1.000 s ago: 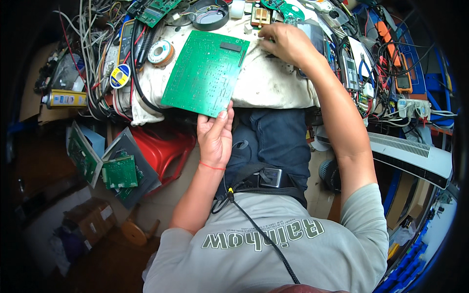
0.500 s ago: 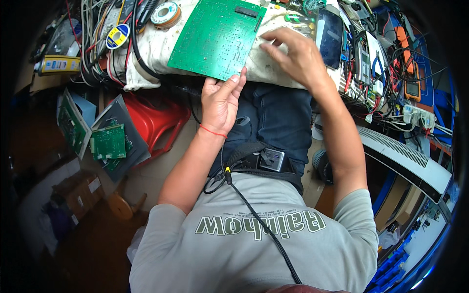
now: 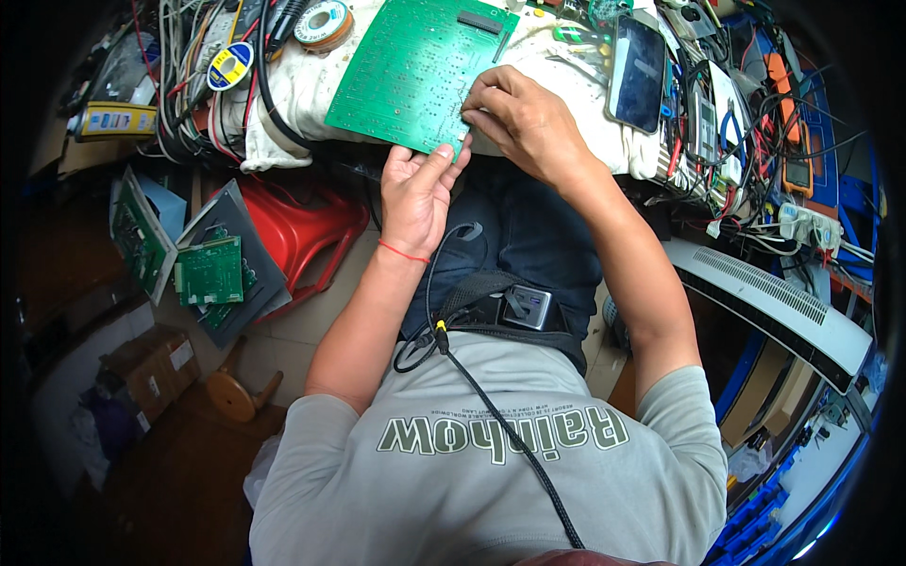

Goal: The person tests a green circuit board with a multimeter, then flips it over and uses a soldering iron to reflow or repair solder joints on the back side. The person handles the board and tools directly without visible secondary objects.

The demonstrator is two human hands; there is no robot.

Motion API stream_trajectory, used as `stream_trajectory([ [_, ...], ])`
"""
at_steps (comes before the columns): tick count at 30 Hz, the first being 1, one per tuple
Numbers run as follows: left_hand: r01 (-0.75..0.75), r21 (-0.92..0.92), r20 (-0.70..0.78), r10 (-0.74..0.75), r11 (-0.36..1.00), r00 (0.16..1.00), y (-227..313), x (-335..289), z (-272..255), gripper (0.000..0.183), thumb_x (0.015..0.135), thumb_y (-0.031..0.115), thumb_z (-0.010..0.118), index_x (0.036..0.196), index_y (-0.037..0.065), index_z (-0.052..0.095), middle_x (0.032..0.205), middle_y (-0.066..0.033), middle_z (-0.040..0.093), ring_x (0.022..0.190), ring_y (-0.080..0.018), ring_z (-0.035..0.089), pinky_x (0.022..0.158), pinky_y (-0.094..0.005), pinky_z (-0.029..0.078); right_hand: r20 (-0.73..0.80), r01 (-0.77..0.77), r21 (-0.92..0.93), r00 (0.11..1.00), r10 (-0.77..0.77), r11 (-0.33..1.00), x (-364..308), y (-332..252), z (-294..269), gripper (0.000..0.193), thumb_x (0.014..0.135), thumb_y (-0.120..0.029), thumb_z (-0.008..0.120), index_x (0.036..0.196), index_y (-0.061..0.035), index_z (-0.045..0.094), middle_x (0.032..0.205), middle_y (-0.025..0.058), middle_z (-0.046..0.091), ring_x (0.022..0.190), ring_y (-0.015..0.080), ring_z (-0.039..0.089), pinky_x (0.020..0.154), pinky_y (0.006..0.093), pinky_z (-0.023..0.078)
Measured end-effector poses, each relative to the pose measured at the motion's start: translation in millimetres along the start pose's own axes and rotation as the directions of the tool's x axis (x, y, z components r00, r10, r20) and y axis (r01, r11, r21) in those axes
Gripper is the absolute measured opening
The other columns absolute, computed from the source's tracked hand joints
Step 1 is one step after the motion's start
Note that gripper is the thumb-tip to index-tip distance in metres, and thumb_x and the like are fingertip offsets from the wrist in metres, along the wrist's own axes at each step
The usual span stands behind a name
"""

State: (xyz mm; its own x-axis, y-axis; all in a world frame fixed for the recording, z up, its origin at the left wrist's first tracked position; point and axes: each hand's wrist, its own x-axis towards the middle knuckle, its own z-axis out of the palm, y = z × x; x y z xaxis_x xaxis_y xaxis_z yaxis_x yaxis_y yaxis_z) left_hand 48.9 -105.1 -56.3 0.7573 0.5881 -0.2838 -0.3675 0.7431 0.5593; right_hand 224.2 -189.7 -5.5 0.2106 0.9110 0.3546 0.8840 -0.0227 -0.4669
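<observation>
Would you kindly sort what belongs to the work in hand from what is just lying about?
In hand: large green circuit board, left hand, right hand.

Lying about: phone, solder spool, red stool, small green boards.

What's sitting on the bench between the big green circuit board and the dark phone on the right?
In the head view, the right hand fills most of that stretch, fingertips on the green circuit board edge; behind it lies white cloth up to the phone.

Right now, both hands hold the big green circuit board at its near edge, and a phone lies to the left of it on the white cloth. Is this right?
Not quite. In the head view the phone lies to the right of the green circuit board, not the left. The rest stands: the left hand and right hand hold its near edge over the white cloth.
</observation>
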Motion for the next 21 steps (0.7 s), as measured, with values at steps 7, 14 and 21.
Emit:
stream_trajectory([
  [7, 0.018, 0.026, 0.014, -0.018, 1.000, 1.000, 3.8, 1.5, -0.4, 0.039, 0.099, -0.005, 0.061, 0.137, 0.001, 0.053, 0.130, -0.0177, 0.066, 0.122, -0.0315, 0.066, 0.102, -0.0391, 0.058, -0.011, 0.215, -0.274, 0.974, -0.226, 0.937, 9.7, 22.1, -7.8, 0.017, 0.093, -0.014, 0.066, 0.107, -0.0049, 0.064, 0.119, 0.0101, 0.065, 0.105, 0.0318, 0.065, 0.087, 0.0432, 0.052],
  [14, 0.015, -0.029, 0.021, -0.014, 0.999, 1.000, -0.5, 2.6, 2.5, 0.039, 0.099, -0.005, 0.063, 0.135, 0.001, 0.052, 0.126, -0.0175, 0.065, 0.115, -0.0269, 0.068, 0.099, -0.0378, 0.059, -0.122, 0.033, -0.150, 0.991, -0.052, 0.988, -3.3, -0.7, -10.6, 0.017, 0.091, -0.016, 0.068, 0.105, -0.0067, 0.068, 0.111, 0.0100, 0.066, 0.099, 0.0304, 0.067, 0.082, 0.0418, 0.054],
  [21, 0.008, -0.009, 0.041, -0.007, 1.000, 0.999, -4.9, 2.7, -2.8, 0.038, 0.101, -0.003, 0.059, 0.138, 0.005, 0.053, 0.130, -0.0112, 0.065, 0.120, -0.0210, 0.064, 0.110, -0.0410, 0.051, -0.074, -0.128, 0.109, 0.988, 0.136, 0.986, -20.3, -23.4, 10.9, 0.017, 0.089, -0.021, 0.075, 0.100, -0.0090, 0.071, 0.093, 0.0109, 0.067, 0.085, 0.0340, 0.068, 0.072, 0.0441, 0.056],
])
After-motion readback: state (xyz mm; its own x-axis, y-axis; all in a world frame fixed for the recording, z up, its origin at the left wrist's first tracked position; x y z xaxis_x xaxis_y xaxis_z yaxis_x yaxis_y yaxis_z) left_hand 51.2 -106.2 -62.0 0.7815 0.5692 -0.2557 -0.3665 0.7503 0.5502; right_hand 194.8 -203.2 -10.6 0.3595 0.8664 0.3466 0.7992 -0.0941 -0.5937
